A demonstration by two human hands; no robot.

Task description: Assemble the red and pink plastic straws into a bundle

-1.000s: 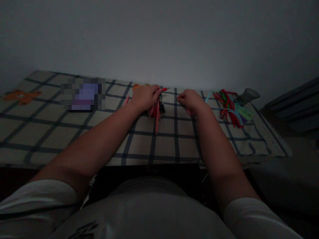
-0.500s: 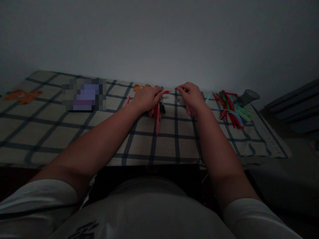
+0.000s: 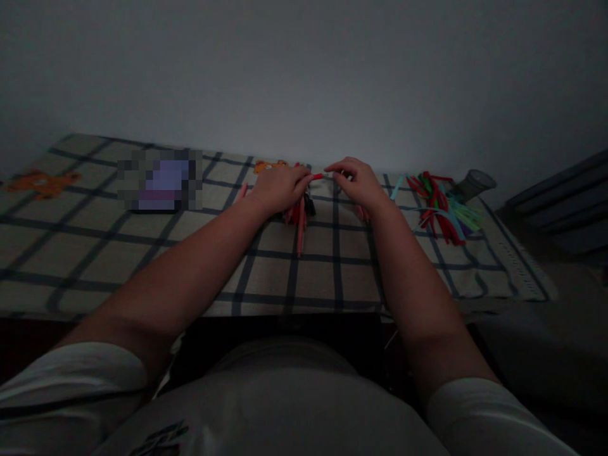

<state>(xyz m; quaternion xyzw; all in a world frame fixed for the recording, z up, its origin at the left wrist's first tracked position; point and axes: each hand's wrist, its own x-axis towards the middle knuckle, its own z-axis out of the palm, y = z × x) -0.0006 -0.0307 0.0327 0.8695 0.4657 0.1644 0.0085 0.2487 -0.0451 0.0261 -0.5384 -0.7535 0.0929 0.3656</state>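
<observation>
Gripping a bunch of pink and red thin strips (image 3: 298,212) in our closed left hand (image 3: 278,187), we pinch the tip of one short red strip (image 3: 317,176) with our right hand (image 3: 358,182), fingers curled, over the checked cloth (image 3: 142,247). Well to the right, a grey cup (image 3: 472,184) lies tipped beside loose red, green and blue strips (image 3: 441,206); whether anything is inside it, we cannot tell.

The person wears a white shirt with short sleeves. The sleeves stop above the elbows, so both arms are bare down to the left hand (image 3: 278,187) and the right hand (image 3: 360,183). The shirt has a small dark mark low on the front. No rings or watch show in the dim light.
</observation>
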